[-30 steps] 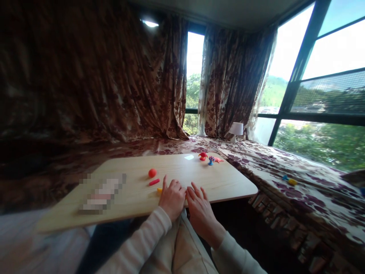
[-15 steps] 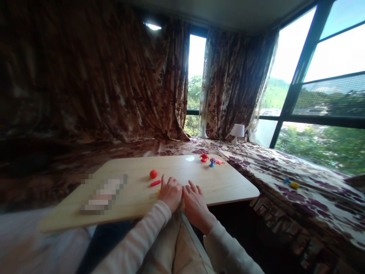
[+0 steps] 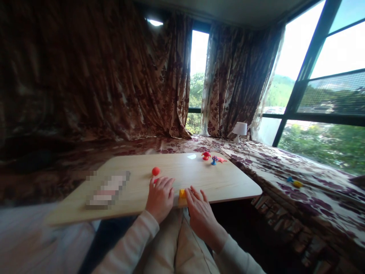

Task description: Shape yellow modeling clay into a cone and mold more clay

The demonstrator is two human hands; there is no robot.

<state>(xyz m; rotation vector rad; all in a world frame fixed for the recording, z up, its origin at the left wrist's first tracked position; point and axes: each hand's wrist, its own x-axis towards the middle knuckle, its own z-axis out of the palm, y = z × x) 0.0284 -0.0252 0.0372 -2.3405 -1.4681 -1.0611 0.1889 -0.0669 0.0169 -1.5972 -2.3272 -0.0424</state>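
block (image 3: 182, 193), yellow: newly visible | left hand (image 3: 160, 197): shifted left

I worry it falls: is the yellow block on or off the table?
On, apparently: the yellow block shows against the table, inside its front edge, between left hand and right hand.

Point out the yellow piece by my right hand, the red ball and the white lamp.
Yellow piece (image 3: 182, 193), head view, middle of its visible part.
Red ball (image 3: 155, 171), head view, middle of its visible side.
White lamp (image 3: 241, 128), head view, on its shade.
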